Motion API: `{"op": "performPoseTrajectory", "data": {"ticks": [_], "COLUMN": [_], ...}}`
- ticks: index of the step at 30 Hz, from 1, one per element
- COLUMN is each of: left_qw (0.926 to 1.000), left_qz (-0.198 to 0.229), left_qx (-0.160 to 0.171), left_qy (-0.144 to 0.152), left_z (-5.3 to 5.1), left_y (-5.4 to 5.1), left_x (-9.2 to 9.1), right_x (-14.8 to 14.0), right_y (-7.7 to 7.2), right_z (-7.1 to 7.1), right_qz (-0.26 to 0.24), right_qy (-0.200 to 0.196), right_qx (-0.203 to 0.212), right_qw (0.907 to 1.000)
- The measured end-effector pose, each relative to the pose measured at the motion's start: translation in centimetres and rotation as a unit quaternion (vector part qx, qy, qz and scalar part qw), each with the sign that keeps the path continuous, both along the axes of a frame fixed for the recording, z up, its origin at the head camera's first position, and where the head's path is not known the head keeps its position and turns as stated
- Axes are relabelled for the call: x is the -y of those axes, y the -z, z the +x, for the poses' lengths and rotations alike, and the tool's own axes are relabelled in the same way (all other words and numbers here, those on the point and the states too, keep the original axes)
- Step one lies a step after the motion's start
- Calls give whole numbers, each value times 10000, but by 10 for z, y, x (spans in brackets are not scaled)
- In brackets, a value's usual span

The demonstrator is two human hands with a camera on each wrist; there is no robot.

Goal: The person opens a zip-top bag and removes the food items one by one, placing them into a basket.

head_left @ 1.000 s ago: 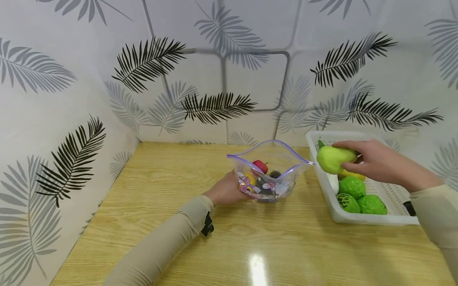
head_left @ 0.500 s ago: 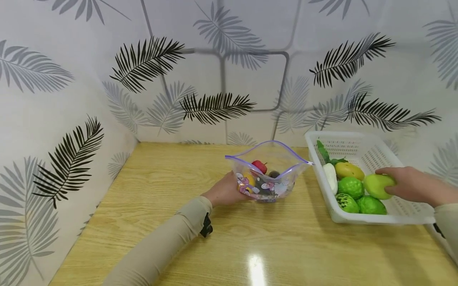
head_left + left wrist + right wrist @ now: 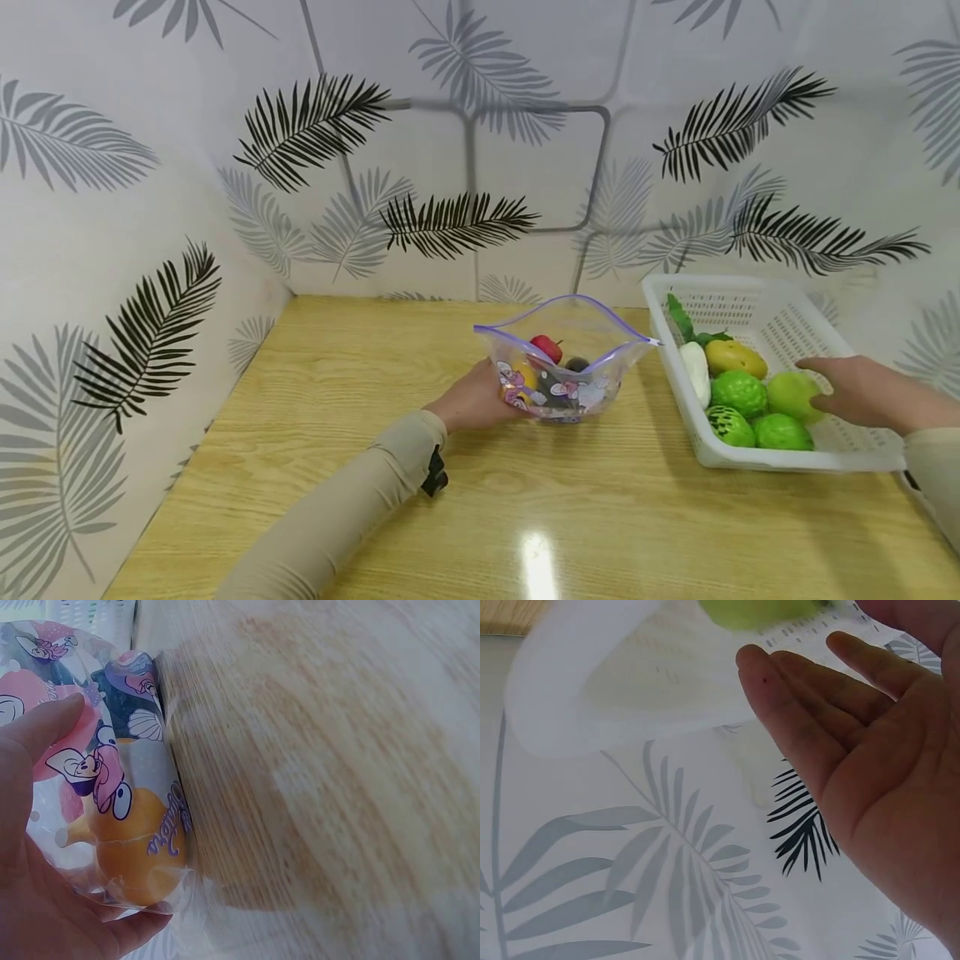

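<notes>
In the head view my left hand [image 3: 480,400] holds the side of a clear zip bag [image 3: 600,392] with a purple seal and cartoon print. The bag's mouth gapes, and a red fruit [image 3: 547,348] and dark round items show inside. Close up in the left wrist view, thumb and fingers grip the plastic around an orange fruit [image 3: 139,855]. Over the right of the white basket [image 3: 813,460], my right hand [image 3: 862,392] has extended fingers beside a yellow-green fruit [image 3: 792,397]. The right wrist view shows the right palm [image 3: 900,772] bare and the fruit apart from the fingertips.
Also in the basket lie a yellow fruit [image 3: 735,358], a white elongated item [image 3: 695,373], bumpy green fruits [image 3: 738,393], a dark-striped green one [image 3: 730,426] and green leaves [image 3: 679,317]. A patterned wall [image 3: 480,167] stands behind the wooden table [image 3: 360,350].
My right hand has carried the yellow-green fruit from the basket's left to its right side, lowered it among the green ones and let go. The left hand and bag stay put.
</notes>
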State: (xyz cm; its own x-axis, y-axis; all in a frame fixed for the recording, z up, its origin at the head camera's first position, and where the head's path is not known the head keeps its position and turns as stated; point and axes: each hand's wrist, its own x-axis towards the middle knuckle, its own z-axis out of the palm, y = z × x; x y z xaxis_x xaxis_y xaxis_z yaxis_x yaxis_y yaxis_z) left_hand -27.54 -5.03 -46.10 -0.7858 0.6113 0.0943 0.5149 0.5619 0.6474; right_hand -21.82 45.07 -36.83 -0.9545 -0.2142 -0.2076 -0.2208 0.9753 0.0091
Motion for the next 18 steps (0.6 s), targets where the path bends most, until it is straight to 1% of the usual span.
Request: {"op": "performPoseTrajectory", "data": {"ticks": [3,5,7,10,13,15,18], "left_qw": [10000,10000,9999,9999,9999,9999,9998], "left_qz": [53,62,56,61,79,109,150], "left_qx": [32,68,81,73,69,99,110], "left_qy": [-2,-23,-45,-92,-110,-91,-58], "left_z": [0,0,0,0,0,0,-1], "left_y": [1,0,0,0,2,3,3], "left_x": [-1,-1,-2,-2,-2,-2,-1], "right_x": [9,21,36,67,102,127,162], "right_y": [-4,-8,-14,-27,-42,-53,-65], "right_z": [2,3,5,8,13,17,20], "right_qz": [23,-21,-44,-144,-536,-865,-1229], "right_qy": [-117,-213,-410,-732,-1104,-1332,-1766], "right_qx": [-37,-113,-360,-899,-1470,-1683,-1964], "right_qw": [9999,9997,9985,9932,9815,9728,9566]}}
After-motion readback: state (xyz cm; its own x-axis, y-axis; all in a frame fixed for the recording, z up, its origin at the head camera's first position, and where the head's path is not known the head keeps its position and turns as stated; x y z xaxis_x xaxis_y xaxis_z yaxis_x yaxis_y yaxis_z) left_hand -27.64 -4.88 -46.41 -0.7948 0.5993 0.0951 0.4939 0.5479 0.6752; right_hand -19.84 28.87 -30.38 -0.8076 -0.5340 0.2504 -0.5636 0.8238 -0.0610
